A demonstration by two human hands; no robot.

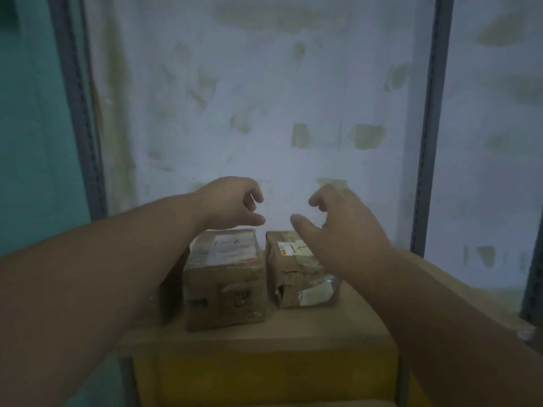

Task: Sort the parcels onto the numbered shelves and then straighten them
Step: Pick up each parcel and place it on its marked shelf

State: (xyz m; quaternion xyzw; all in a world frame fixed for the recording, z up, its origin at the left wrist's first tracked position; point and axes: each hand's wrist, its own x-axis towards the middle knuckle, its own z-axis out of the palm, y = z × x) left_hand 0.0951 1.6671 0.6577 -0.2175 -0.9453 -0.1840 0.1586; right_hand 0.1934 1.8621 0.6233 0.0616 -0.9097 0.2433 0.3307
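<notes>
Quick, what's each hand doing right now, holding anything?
Left hand: open, fingers loosely curled, holding nothing.
Right hand: open, loosely curled, holding nothing.

The person is showing two bare forearms without sleeves. The left hand (232,202) and the right hand (340,221) are wearing no gloves, rings or watch.

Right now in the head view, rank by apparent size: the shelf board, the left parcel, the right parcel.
1. Shelf board, largest.
2. Left parcel, taller and broader.
3. Right parcel, though the right hand covers part of it, so the gap is unsure.
</notes>
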